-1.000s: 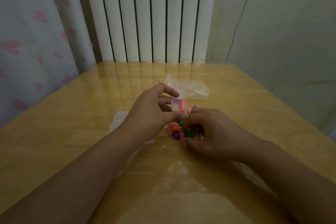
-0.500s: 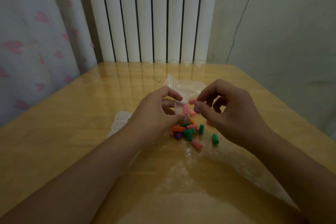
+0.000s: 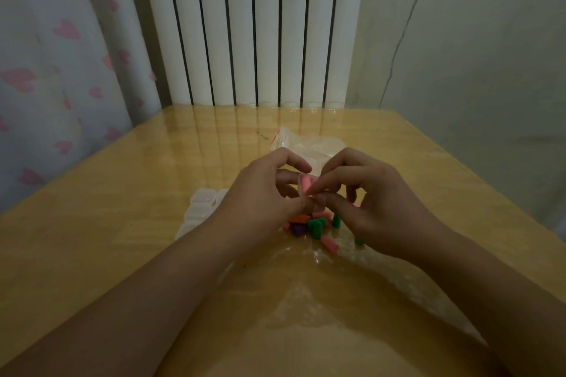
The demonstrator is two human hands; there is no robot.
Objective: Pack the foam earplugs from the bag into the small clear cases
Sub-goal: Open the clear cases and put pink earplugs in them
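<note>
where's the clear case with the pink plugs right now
In the head view, the small clear case is at centre, pinched by the left hand above the loose earplugs, right hand touching it.

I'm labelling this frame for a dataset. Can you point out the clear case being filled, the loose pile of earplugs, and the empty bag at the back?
clear case (image 3: 303, 185): head view, on its pink-filled body.
earplug pile (image 3: 315, 225): head view, on a green plug.
empty bag (image 3: 318, 145): head view, on its crumpled middle.
</note>
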